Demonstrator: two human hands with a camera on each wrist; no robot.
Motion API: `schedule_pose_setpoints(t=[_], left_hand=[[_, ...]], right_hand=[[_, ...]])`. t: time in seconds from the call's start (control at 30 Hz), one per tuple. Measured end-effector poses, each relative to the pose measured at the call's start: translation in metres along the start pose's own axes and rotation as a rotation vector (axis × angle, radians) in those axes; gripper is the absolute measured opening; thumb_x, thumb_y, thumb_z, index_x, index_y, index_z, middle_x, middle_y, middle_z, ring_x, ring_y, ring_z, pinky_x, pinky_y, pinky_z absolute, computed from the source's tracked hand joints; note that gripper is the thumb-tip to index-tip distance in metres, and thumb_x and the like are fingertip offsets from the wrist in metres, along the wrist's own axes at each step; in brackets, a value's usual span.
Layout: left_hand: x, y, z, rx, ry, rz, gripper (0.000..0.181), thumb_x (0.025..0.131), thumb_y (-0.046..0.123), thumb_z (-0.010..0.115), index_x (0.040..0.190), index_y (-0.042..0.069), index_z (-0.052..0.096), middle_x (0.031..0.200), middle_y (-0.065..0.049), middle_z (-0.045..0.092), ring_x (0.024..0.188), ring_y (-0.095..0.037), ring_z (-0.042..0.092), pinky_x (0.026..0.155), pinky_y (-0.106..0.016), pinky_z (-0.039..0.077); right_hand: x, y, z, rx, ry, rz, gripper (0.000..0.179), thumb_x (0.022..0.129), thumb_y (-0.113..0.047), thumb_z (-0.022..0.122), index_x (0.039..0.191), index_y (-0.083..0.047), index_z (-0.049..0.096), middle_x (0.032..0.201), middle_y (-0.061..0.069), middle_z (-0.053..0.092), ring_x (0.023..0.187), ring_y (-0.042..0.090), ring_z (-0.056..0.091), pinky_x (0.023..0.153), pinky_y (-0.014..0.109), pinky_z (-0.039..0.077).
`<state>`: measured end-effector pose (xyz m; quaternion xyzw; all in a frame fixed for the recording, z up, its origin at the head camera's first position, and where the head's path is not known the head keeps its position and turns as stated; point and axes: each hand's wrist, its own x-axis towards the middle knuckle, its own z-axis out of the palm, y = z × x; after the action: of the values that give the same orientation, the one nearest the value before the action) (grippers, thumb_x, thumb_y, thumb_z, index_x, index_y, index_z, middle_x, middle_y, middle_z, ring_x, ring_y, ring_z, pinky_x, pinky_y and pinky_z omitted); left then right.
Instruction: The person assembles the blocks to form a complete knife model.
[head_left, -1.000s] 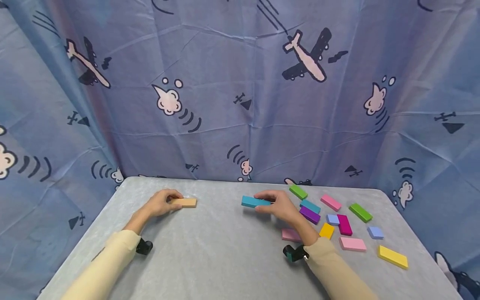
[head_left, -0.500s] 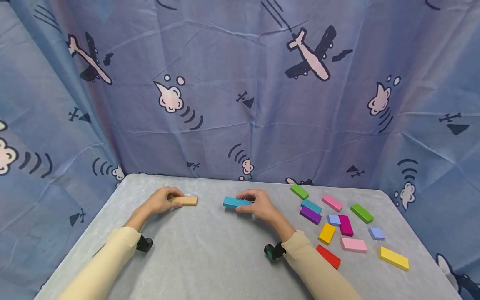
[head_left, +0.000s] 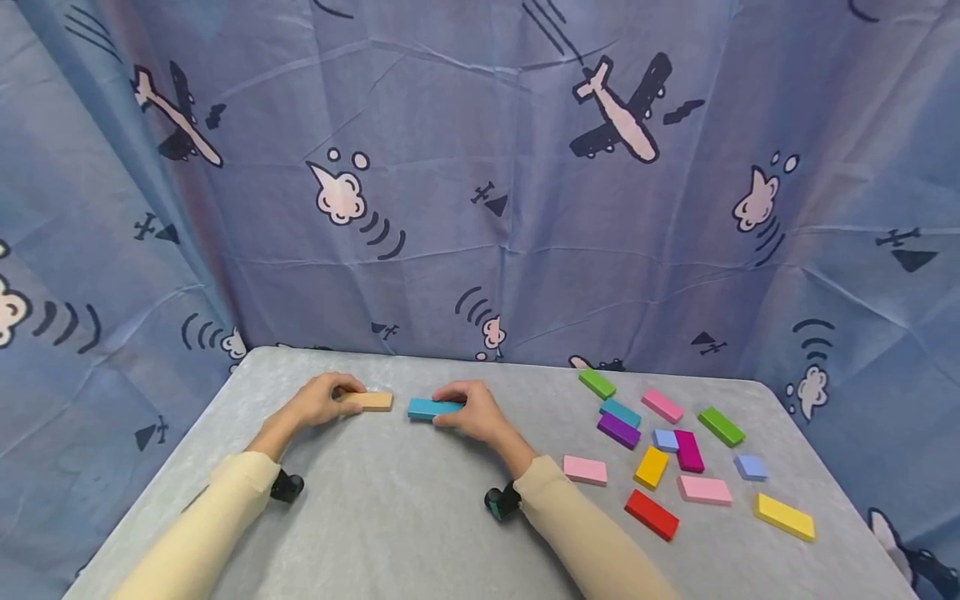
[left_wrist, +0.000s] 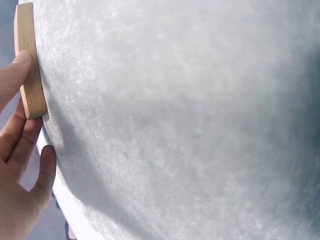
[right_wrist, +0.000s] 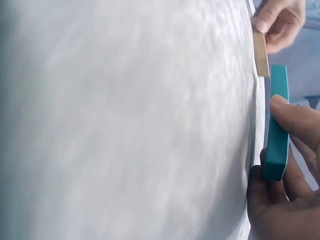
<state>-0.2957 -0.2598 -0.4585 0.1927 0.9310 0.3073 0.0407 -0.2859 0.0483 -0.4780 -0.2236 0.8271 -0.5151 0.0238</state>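
At the left of the table, my left hand (head_left: 321, 402) pinches a plain wooden block (head_left: 377, 402) between thumb and fingers; in the left wrist view the thumb presses the side of this wooden block (left_wrist: 31, 65). My right hand (head_left: 477, 412) grips a teal-blue block (head_left: 427, 408), whose free end points left toward the wooden one. A small gap separates the two blocks in the head view. From the right wrist, the teal-blue block (right_wrist: 278, 135) looks held by thumb and fingers, with the wooden block (right_wrist: 261, 55) beyond it.
Several coloured blocks lie scattered on the table's right side, among them a red block (head_left: 652, 515), a yellow block (head_left: 784, 517), a purple block (head_left: 618, 430) and a pink block (head_left: 585, 470). A patterned blue curtain (head_left: 420, 208) hangs behind the grey table (head_left: 390, 517).
My right hand has carried the teal-blue block leftward, close to the wooden block. The red block and a pink block at the right have come into full view. My left hand has stayed in place.
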Motion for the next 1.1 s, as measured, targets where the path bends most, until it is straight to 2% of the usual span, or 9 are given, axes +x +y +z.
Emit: schedule_pose_setpoints(t=[0.17,0.37,0.63,0.87,1.1], left_hand=[[0.001,-0.002,0.000,0.010,-0.007,-0.020,0.023,0.090,0.013,0.080,0.111,0.006,0.076,0.112,-0.011,0.068,0.102,-0.030,0.060,0.091,-0.052,0.046],[0.002,-0.003,0.001,0.012,0.006,-0.011,0.022,0.089,0.013,0.080,0.110,0.006,0.076,0.109,-0.010,0.068,0.097,-0.027,0.059,0.088,-0.049,0.046],[0.002,-0.001,0.000,0.006,-0.004,-0.025,0.022,0.088,0.013,0.081,0.108,0.006,0.076,0.105,-0.009,0.069,0.093,-0.026,0.059,0.085,-0.047,0.047],[0.002,0.001,-0.001,0.001,-0.010,-0.038,0.022,0.088,0.013,0.082,0.108,0.006,0.076,0.105,-0.008,0.068,0.093,-0.025,0.058,0.086,-0.047,0.046],[0.003,-0.001,0.001,-0.002,-0.009,-0.045,0.021,0.088,0.011,0.081,0.108,0.006,0.076,0.104,-0.007,0.068,0.093,-0.025,0.059,0.087,-0.048,0.046]], right_hand=[[0.009,-0.005,0.016,-0.034,0.016,0.034,0.029,0.078,0.002,0.087,0.104,-0.003,0.077,0.100,0.003,0.073,0.096,0.019,0.066,0.087,0.034,0.052],[0.018,-0.009,0.027,-0.084,0.066,0.107,0.028,0.075,0.000,0.090,0.100,-0.007,0.078,0.095,-0.001,0.072,0.090,0.016,0.065,0.084,0.034,0.052],[0.022,-0.013,0.031,-0.099,0.098,0.162,0.028,0.075,-0.001,0.090,0.101,-0.006,0.079,0.093,-0.001,0.073,0.089,0.016,0.065,0.084,0.036,0.052],[0.024,-0.013,0.032,-0.106,0.086,0.156,0.029,0.075,0.000,0.090,0.101,-0.005,0.078,0.094,0.001,0.072,0.089,0.017,0.065,0.083,0.035,0.052],[0.026,-0.014,0.036,-0.125,0.077,0.183,0.028,0.076,0.000,0.089,0.102,-0.006,0.078,0.096,0.000,0.072,0.091,0.017,0.064,0.086,0.035,0.052]])
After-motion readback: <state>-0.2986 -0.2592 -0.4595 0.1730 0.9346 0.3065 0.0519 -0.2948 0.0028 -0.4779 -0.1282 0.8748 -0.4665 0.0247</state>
